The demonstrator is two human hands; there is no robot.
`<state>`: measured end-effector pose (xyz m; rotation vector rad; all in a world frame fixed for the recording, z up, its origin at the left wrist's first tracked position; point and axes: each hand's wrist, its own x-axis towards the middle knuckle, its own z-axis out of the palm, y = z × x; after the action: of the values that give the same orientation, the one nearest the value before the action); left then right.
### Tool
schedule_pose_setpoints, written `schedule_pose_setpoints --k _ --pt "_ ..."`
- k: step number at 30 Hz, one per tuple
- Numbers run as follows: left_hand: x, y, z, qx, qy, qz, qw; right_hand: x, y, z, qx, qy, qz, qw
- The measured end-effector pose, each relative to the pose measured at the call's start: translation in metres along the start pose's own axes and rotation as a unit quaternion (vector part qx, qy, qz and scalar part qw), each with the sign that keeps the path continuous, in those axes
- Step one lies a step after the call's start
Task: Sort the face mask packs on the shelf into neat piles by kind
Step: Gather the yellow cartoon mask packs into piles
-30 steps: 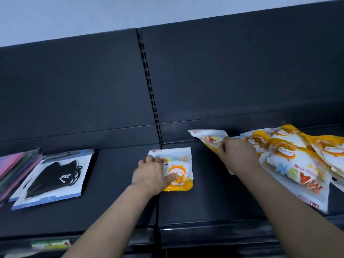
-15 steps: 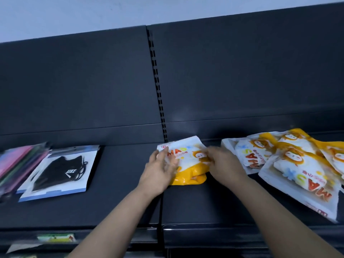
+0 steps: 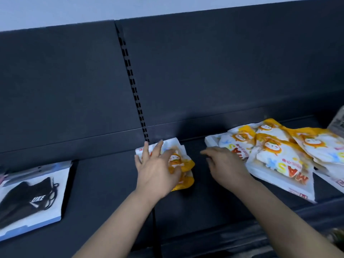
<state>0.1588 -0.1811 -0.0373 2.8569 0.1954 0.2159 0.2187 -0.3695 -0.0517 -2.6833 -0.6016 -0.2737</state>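
The left hand (image 3: 156, 169), grip spread, pressed the small orange-and-white plastic mask-pack pile (image 3: 186, 165) mid-shelf, hiding much of it. The blurred right hand (image 3: 228, 169), grip loose and empty, hovered beside the larger orange-and-white heap (image 3: 279, 157).

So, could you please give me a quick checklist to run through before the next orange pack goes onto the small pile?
1. Left hand steadies the small pile: ok, its spread fingers lie on it.
2. Right hand free for the next pack: ok, it holds nothing and is beside the loose heap.
3. Small pile squared up: not ok, its packs' edges do not line up.
4. Loose heap tidy: not ok, its packs overlap at different angles.
5. Kinds kept apart: ok, the black mask pack lies well to the left on the shelf.
6. Number of packs in the small pile: cannot tell, the hand covers much of it.
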Motion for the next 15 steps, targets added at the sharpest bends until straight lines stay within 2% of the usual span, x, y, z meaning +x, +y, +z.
schedule_pose_setpoints --k 5,8,12,15 --pt "0.014 0.052 0.016 -0.063 0.009 0.133 0.989 -0.026 0.064 -0.032 -0.077 0.024 0.112 0.99" --pt "0.026 0.083 0.034 -0.043 -0.008 0.183 0.982 -0.031 0.101 -0.043 -0.1 -0.014 0.152 0.983" --pt "0.049 0.132 0.057 -0.032 -0.039 0.171 0.984 -0.04 0.142 -0.055 -0.104 -0.06 0.136 0.983" --pt "0.069 0.17 0.076 0.049 -0.027 0.134 0.989 -0.048 0.164 -0.064 -0.086 -0.117 0.09 0.985"
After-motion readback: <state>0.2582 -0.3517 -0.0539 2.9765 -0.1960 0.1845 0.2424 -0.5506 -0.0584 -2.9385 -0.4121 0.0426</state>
